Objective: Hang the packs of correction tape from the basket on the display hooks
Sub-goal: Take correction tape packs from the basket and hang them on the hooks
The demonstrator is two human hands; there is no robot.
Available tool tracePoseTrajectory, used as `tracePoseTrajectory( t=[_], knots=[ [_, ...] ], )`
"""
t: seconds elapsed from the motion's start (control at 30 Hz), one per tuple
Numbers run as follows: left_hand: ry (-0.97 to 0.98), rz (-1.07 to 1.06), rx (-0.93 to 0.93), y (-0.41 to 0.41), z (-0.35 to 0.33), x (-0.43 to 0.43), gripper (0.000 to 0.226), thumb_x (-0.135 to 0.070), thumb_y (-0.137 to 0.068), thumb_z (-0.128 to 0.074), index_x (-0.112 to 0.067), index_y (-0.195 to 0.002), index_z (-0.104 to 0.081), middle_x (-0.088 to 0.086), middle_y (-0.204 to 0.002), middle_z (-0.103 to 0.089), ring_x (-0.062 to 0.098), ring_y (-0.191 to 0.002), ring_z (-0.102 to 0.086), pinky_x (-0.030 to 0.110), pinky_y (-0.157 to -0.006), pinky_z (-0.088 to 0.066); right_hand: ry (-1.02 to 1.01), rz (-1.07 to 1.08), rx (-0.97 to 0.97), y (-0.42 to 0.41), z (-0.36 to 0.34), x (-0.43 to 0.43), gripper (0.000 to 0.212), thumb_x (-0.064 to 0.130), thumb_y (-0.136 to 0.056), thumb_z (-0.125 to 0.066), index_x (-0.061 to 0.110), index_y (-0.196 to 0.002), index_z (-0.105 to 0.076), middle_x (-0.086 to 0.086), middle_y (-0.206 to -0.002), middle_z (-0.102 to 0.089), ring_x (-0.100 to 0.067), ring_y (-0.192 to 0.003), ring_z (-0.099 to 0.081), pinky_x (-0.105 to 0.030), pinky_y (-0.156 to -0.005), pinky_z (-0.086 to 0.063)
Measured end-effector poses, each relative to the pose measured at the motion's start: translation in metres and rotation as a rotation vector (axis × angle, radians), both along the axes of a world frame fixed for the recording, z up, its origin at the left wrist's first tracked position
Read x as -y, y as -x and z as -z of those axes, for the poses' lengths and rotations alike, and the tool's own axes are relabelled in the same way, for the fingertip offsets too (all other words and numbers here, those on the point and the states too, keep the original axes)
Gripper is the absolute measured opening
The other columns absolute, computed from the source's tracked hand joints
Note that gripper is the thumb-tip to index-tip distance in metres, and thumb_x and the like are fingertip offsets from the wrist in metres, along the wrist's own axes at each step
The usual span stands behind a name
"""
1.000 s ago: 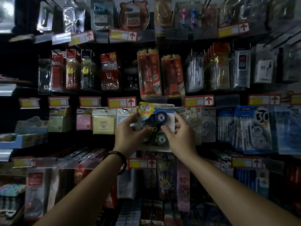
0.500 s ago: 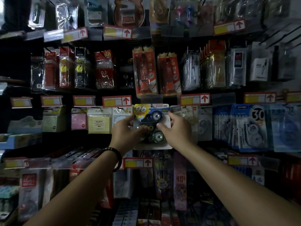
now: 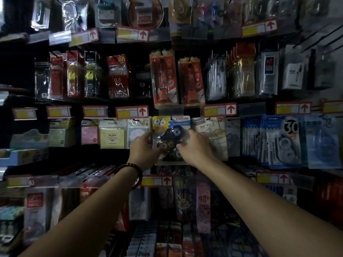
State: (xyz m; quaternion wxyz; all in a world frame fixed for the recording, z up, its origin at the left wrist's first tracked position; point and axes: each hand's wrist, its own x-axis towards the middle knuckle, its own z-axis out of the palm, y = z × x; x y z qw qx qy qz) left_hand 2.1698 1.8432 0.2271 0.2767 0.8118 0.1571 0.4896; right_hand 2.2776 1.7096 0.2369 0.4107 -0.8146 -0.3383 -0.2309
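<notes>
Centre of the frame, a blue-and-yellow card pack of correction tape (image 3: pixel 171 125) marked 96 stands upright just under a clear plastic label holder (image 3: pixel 170 108). The left hand (image 3: pixel 143 149) grips its left edge, fingers curled round it. The right hand (image 3: pixel 196 147) pinches its right edge. Whether the pack already hangs there cannot be told.

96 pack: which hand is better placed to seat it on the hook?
Right hand, marginally. Both hands grip the 96 pack at its side edges, thumbs on the blister. The right's fingers reach higher up the edge, nearer its top. The left hand sits lower.
</notes>
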Motion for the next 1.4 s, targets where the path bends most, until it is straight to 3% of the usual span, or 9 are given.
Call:
tracePoseTrajectory(
  t=[0.2, 0.3, 0.43, 0.6, 0.8, 0.9, 1.13, 1.33, 1.4],
  knots=[
    [-0.029, -0.015, -0.033, 0.039, 0.028, 0.017, 0.051, -0.023, -0.089, -0.082, -0.020, -0.135, -0.061, -0.004, -0.108, -0.071, 0.015, -0.097, -0.071, 0.028, -0.083, -0.060, 0.039, -0.061, 0.016, 0.026, 0.027, 0.037, 0.050, 0.039, -0.096, -0.068, 0.019, -0.140, -0.056, -0.005, -0.132, -0.057, -0.023, -0.116, -0.060, -0.030, -0.086, -0.048],
    [-0.078, 0.071, -0.101, 0.067, 0.064, 0.041, 0.029, -0.026, -0.093, -0.078, -0.031, -0.117, -0.064, -0.010, -0.101, -0.071, 0.001, -0.082, -0.069, 0.011, -0.061, -0.048, 0.023, -0.168, -0.026, 0.045, 0.058, 0.060, 0.029, 0.037, -0.097, -0.069, 0.023, -0.122, -0.063, 0.003, -0.096, -0.071, -0.014, -0.082, -0.068, -0.039, -0.075, -0.061],
    [-0.178, 0.189, -0.288, 0.102, 0.138, 0.076, 0.006, -0.032, -0.097, -0.073, -0.035, -0.102, -0.071, -0.018, -0.090, -0.073, -0.005, -0.081, -0.070, 0.015, -0.065, -0.054, 0.077, -0.256, -0.125, 0.064, 0.127, 0.088, 0.006, 0.033, -0.097, -0.071, 0.027, -0.097, -0.069, 0.007, -0.077, -0.072, -0.006, -0.070, -0.068, -0.031, -0.066, -0.059],
    [-0.117, 0.315, -0.640, 0.122, 0.273, 0.097, 0.006, -0.042, -0.100, -0.067, -0.038, -0.095, -0.069, -0.019, -0.091, -0.074, -0.003, -0.079, -0.070, 0.029, -0.071, -0.060, 0.230, -0.313, -0.295, 0.079, 0.247, 0.121, 0.021, 0.031, -0.096, -0.071, 0.026, -0.076, -0.068, 0.013, -0.063, -0.066, 0.001, -0.059, -0.062, -0.019, -0.056, -0.047],
    [-0.008, 0.385, -1.100, 0.152, 0.445, 0.120, 0.016, -0.039, -0.099, -0.069, -0.032, -0.113, -0.074, -0.015, -0.105, -0.075, -0.004, -0.083, -0.065, 0.019, -0.077, -0.056, 0.524, -0.329, -0.656, 0.092, 0.435, 0.168, 0.013, 0.029, -0.098, -0.070, 0.018, -0.093, -0.075, 0.009, -0.078, -0.071, -0.009, -0.072, -0.070, -0.040, -0.072, -0.063],
    [0.037, 0.406, -1.230, 0.161, 0.511, 0.127, 0.018, -0.031, -0.099, -0.067, -0.028, -0.115, -0.076, -0.006, -0.113, -0.077, 0.007, -0.093, -0.070, 0.026, -0.080, -0.055, 0.621, -0.307, -0.825, 0.099, 0.521, 0.192, 0.013, 0.030, -0.099, -0.069, 0.020, -0.095, -0.076, 0.004, -0.101, -0.076, -0.016, -0.092, -0.073, -0.030, -0.072, -0.058],
    [0.226, 0.444, -1.421, 0.143, 0.630, 0.119, 0.058, -0.068, -0.078, -0.053, -0.027, -0.110, -0.080, -0.005, -0.115, -0.077, 0.016, -0.110, -0.070, 0.035, -0.099, -0.054, 0.764, -0.172, -1.166, 0.112, 0.707, 0.212, 0.027, 0.024, -0.092, -0.071, 0.003, -0.076, -0.074, 0.001, -0.062, -0.065, -0.019, -0.058, -0.061, -0.036, -0.064, -0.050],
    [0.384, 0.453, -1.510, 0.131, 0.669, 0.108, 0.030, -0.049, -0.096, -0.062, -0.030, -0.117, -0.073, -0.001, -0.124, -0.073, 0.020, -0.117, -0.067, 0.042, -0.104, -0.053, 0.772, -0.141, -1.381, 0.132, 0.796, 0.196, 0.019, 0.022, -0.093, -0.076, 0.018, -0.076, -0.071, 0.003, -0.075, -0.067, -0.018, -0.081, -0.067, -0.021, -0.061, -0.047],
    [0.403, 0.458, -1.514, 0.123, 0.677, 0.099, 0.040, -0.058, -0.094, -0.055, -0.033, -0.120, -0.071, -0.001, -0.126, -0.073, 0.020, -0.118, -0.067, 0.044, -0.105, -0.053, 0.694, -0.125, -1.435, 0.137, 0.814, 0.184, 0.007, 0.016, -0.094, -0.076, 0.012, -0.097, -0.071, 0.006, -0.089, -0.064, -0.014, -0.093, -0.059, -0.005, -0.056, -0.038]
  ],
)
